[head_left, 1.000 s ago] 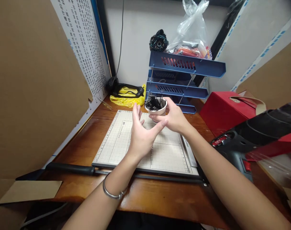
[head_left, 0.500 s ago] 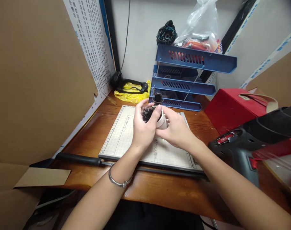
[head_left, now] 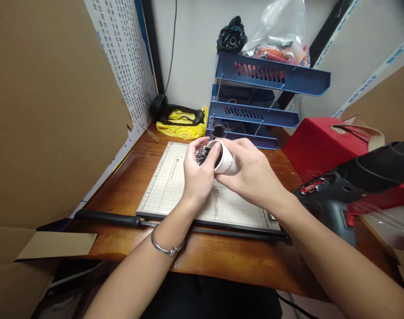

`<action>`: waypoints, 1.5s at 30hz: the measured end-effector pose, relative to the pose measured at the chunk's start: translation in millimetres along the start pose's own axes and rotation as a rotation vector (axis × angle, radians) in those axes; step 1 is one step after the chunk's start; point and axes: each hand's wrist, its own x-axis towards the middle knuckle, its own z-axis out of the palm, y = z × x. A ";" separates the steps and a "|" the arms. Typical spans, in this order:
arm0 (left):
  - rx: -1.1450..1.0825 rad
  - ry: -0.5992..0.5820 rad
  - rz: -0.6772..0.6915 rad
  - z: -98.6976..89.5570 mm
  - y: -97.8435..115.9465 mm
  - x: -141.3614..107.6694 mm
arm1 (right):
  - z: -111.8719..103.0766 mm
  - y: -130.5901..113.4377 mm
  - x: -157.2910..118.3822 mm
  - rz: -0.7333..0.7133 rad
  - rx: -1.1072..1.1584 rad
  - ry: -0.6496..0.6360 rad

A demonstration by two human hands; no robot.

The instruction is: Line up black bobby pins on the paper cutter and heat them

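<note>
Two hands of mine meet on one white cup: my right hand has its fingers wrapped about the side, while my left hand curls its fingers around a bundle of thin black pieces, left thumb across the mouth. The cup lies tipped, long axis running left to right, mouth toward my left fingers, base toward my right palm. The bundle's bristly ends point left; how far it reaches inside I cannot tell behind that thumb. Below my fingers spreads a gridded cutting board, its black handle out to their left. Well right of my fingers sits a black-and-grey power tool. Just beyond my fingertips, a small clear cup of dark bristly pieces stands before a blue tray rack. Past my fingers, a yellow bag lies left, a red box right.
</note>
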 end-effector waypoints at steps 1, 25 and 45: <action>-0.016 0.008 -0.007 0.5 -0.5 0.1 | 0.1 -0.5 0.3 -0.008 0.003 -0.003; 0.001 -0.046 0.179 -2.8 3.3 -3.1 | 6.9 3.9 0.1 -0.029 0.166 0.088; 0.199 -0.183 0.207 -3.9 -3.7 -14.0 | -2.1 44.4 4.5 0.216 0.203 0.158</action>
